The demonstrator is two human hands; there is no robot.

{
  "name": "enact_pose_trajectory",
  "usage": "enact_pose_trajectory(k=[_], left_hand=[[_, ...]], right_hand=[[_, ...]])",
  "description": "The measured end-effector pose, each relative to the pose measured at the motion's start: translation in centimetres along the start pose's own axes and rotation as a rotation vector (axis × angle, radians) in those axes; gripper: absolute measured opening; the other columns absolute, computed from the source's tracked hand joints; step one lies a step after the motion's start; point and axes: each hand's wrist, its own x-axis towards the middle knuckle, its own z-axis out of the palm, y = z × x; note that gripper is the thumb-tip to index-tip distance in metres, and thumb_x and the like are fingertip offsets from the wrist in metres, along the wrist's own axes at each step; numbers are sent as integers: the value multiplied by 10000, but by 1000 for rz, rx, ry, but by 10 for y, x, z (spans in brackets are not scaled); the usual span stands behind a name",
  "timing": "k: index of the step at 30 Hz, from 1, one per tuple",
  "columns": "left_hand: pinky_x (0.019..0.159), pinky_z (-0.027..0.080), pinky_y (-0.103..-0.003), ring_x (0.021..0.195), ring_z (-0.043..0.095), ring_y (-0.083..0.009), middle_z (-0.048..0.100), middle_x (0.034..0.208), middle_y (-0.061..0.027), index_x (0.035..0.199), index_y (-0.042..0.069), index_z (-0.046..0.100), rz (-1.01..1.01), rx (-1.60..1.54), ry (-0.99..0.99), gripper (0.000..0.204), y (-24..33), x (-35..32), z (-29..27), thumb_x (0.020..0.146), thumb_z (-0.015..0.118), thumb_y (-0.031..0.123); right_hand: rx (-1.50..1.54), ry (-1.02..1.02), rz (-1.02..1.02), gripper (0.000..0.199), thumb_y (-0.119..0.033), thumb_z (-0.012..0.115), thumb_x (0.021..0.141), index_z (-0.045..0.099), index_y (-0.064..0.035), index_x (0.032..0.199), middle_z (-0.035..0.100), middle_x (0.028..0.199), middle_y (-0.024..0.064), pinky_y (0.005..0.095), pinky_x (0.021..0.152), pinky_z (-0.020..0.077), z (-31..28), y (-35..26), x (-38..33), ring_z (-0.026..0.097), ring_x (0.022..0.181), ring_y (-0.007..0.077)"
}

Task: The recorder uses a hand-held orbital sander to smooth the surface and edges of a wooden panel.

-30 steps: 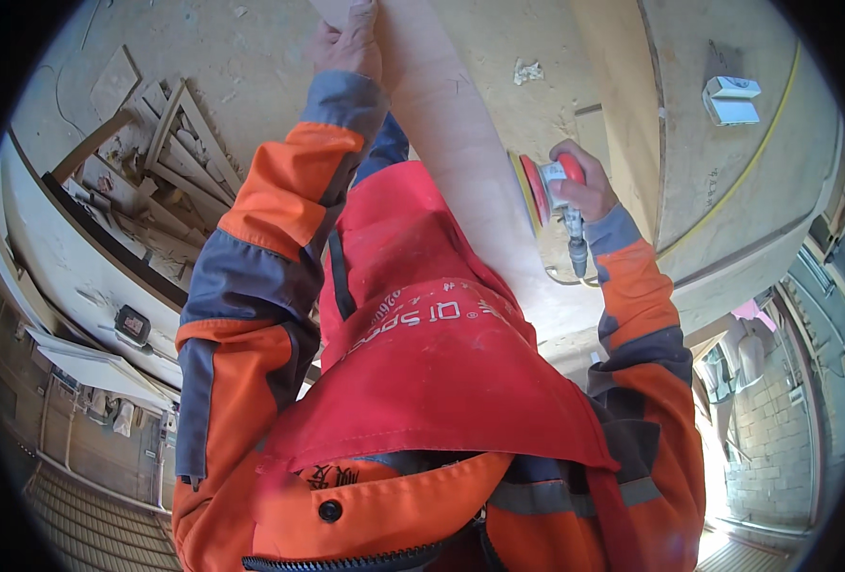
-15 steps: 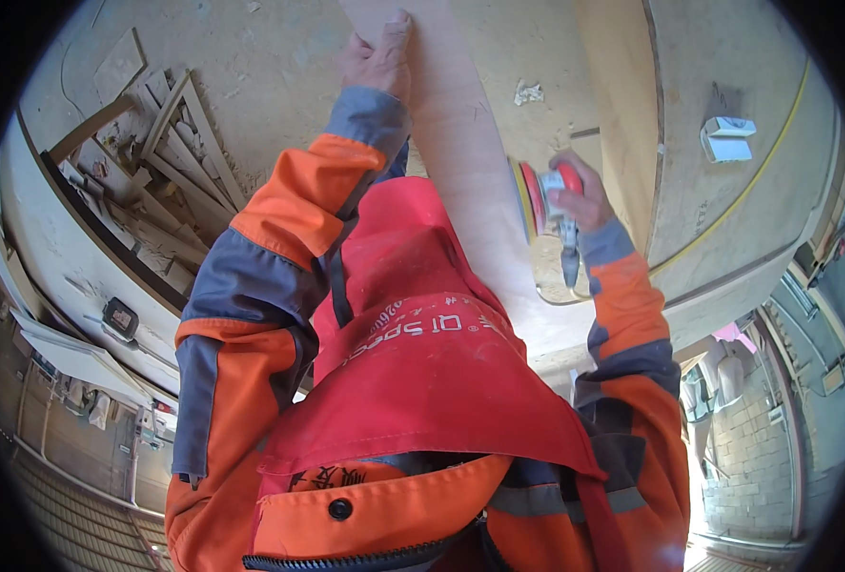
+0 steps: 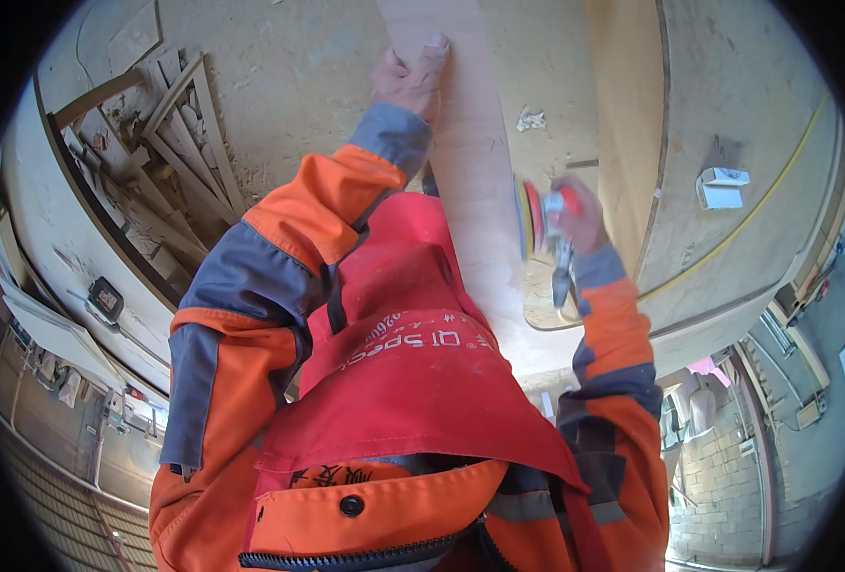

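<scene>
Fingers of the right hand [image 3: 575,214] wrap shut around a red sander [image 3: 539,217], its disc against the pale board's [image 3: 460,172] right edge. Farther up, the left hand [image 3: 411,78] now grips that board's left edge, lower in view than before.

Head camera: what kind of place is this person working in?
Probably a woodworking shop. The right hand presses a red disc sander against a pale wooden board held by the left hand, and wood offcuts lie piled nearby.

Left hand [image 3: 413,81] lower on the board [image 3: 470,191]; sander [image 3: 537,217] slightly lower
</scene>
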Motion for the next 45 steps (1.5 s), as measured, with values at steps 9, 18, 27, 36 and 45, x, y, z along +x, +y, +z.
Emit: enact_pose_trajectory(k=[9, 18, 27, 36, 45], left_hand=[[808, 478, -283, 869, 591, -132, 653, 990, -76, 1071, -29, 579, -67, -46, -1, 379, 8, -6, 3, 865, 678, 273], [825, 476, -287, 886, 592, -139, 652, 1010, -82, 1087, -32, 571, -57, -75, -3, 378, 7, -10, 3, 867, 678, 257], [829, 474, -288, 896, 589, -137, 649, 1020, -81, 1094, -30, 570, -88, -126, -21, 365, 12, -6, 4, 872, 673, 241], [833, 470, -280, 906, 587, -127, 647, 1023, -71, 1100, -31, 565, -52, -111, -52, 359, 14, -6, 0, 884, 657, 240], [856, 454, -274, 936, 575, -120, 641, 1047, -73, 1107, -29, 557, -118, -67, -64, 350, 24, -1, -1, 895, 644, 235]], right_hand=[[8, -2, 51, 342, -178, 623, 663, 518, -26, 950, 470, 751, 35, 262, 634, 392, -1, -33, 26, 442, 702, 123], [-27, -31, 37, 366, -162, 614, 669, 514, -55, 1004, 457, 723, -32, 209, 491, 307, -6, 25, -8, 403, 584, 47], [80, -20, 15, 385, -160, 626, 667, 517, -56, 1021, 465, 781, -31, 197, 535, 320, -8, -30, 41, 421, 645, 46], [-8, 45, -106, 383, -165, 634, 677, 516, -49, 1021, 458, 785, -37, 184, 541, 314, 0, -40, 49, 410, 642, 39], [44, 4, 8, 400, -166, 640, 666, 525, -68, 1036, 474, 787, -30, 172, 495, 328, -1, 2, 12, 436, 622, 44]])
